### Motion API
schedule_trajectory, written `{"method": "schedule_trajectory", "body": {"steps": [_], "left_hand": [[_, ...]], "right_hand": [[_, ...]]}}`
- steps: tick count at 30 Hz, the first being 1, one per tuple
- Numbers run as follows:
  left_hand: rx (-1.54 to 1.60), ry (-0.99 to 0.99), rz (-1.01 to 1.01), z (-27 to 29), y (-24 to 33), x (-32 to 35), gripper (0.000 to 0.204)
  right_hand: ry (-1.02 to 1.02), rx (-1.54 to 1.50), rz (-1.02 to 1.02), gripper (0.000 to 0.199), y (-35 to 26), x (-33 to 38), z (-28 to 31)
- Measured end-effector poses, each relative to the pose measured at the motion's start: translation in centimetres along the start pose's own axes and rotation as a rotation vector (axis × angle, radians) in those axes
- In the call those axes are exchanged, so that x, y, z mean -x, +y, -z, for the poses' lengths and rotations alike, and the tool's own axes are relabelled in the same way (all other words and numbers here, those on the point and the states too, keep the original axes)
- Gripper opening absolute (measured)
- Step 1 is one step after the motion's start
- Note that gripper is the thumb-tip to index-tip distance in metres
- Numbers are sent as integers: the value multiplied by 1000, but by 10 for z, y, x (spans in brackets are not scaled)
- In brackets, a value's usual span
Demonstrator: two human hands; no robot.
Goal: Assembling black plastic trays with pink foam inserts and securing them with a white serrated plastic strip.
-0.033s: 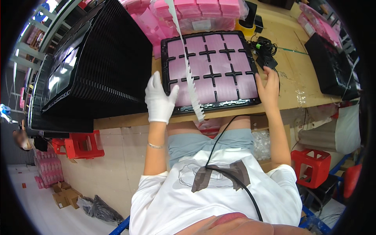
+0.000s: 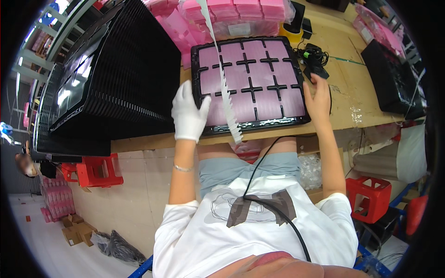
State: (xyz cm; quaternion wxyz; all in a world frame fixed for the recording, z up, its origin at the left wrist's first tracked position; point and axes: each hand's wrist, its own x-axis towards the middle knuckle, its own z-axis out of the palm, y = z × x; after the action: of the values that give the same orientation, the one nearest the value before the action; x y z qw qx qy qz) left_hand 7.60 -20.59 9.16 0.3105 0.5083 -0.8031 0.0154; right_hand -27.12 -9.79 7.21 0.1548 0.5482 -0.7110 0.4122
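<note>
A black plastic tray (image 2: 252, 125) lies in front of me on the table, its compartments split by cross-shaped ridges. Pink foam sheets (image 2: 259, 74) fill those compartments. At the tray's left edge is my left hand (image 2: 189, 116) in a white glove, thumb spread toward the rim and fingers stretched forward. My bare right hand (image 2: 319, 99) stands by the right edge, fingers apart, its thumb close to the rim. Whether either hand presses on the tray is hard to tell. A jagged white strip (image 2: 224, 83) hangs across the view in front of the tray.
A tall stack of black trays (image 2: 134, 78) rises on the left. Bagged pink foam pieces (image 2: 236, 11) lie behind the tray. Yellow tape (image 2: 290, 34), a coiled black cable (image 2: 315, 58) and a black box (image 2: 391, 83) are to the right on the brown table (image 2: 350, 97).
Both hands have shifted very slightly forward along the tray's sides. The tray has barely moved, if at all.
</note>
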Motion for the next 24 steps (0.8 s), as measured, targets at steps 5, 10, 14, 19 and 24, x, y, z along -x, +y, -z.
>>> {"method": "schedule_trajectory", "body": {"steps": [5, 10, 14, 19, 24], "left_hand": [[126, -275, -8, -39, -10, -70, 58], [-104, -196, -257, -111, -10, -102, 61], [-86, -449, -93, -110, -12, -114, 62], [-192, -64, -283, -137, -30, -111, 53], [-149, -107, -187, -128, -30, -117, 52]], "right_hand": [[-95, -55, 223, 19, 16, -65, -72], [-386, 66, 354, 42, 36, -87, -145], [-427, 393, 211, 48, 41, -88, -153], [-345, 354, 261, 51, 53, -88, -159], [-399, 429, 230, 55, 41, -87, -152]]}}
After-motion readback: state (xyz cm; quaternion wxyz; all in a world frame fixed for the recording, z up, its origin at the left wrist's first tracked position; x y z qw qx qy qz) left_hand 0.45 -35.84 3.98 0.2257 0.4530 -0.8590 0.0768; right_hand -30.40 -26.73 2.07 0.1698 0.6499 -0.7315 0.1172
